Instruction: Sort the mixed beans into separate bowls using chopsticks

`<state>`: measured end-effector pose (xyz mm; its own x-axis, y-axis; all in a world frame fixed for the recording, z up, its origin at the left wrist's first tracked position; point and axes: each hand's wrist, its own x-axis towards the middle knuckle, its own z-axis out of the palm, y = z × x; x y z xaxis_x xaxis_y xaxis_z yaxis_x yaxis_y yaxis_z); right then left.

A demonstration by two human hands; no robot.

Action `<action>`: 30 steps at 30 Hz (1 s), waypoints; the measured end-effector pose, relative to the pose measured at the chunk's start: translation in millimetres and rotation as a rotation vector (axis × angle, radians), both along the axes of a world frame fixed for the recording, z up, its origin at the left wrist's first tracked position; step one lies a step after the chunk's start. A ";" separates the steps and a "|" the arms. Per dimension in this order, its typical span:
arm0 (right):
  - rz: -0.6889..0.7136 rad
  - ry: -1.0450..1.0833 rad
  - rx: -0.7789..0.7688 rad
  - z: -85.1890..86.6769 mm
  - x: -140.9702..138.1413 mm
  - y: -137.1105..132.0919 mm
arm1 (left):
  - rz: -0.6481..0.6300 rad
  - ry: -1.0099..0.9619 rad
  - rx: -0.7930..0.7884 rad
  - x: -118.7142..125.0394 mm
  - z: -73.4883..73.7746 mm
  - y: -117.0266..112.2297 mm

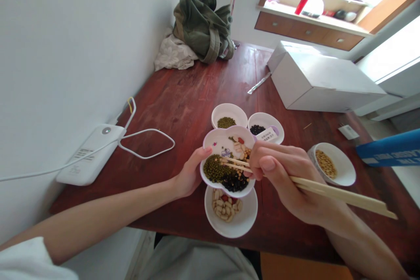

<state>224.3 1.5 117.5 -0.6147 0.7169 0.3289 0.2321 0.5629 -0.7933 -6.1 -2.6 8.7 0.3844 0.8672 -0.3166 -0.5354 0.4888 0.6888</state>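
Observation:
My left hand [190, 175] grips the left rim of a white flower-shaped bowl [218, 140] holding mixed green, black and pale beans, lifted over the table. My right hand [282, 170] is closed on a pair of wooden chopsticks [341, 192], whose tips rest in the mixed beans. Just below it, a round white bowl [241, 223] contains pale peanuts. Behind stand a small bowl of green beans [229, 113] and a small bowl of black beans [267, 121]. To the right sits a bowl of yellow soybeans [343, 170].
The red-brown wooden table [183, 100] abuts a white wall at left. A white power strip [88, 153] with looped cable lies at left. A green bag [203, 26] and cloth sit at the far end, a white box [321, 81] at right, a blue item [390, 151] beyond.

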 end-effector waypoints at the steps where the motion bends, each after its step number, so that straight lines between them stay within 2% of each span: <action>1: -0.003 -0.005 0.007 0.5 0.2 -0.2 | 0.002 0.002 0.002 -0.1 0.6 -0.1; 11: -0.006 -0.082 0.057 9.3 -1.9 -3.9 | 0.002 0.017 0.003 0.7 4.7 0.2; 22: -0.070 -0.029 0.093 3.9 -1.1 -1.8 | 0.009 0.010 -0.002 -0.9 1.1 -0.6; 30: -0.145 -0.001 0.008 23.8 19.1 -17.3 | 0.023 -0.032 0.002 -1.7 -0.3 -0.6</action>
<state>243.4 -15.9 141.2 -0.5056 0.7952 0.3346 0.3121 0.5302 -0.7883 -7.8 -3.2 8.4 0.3745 0.8763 -0.3031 -0.5680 0.4752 0.6720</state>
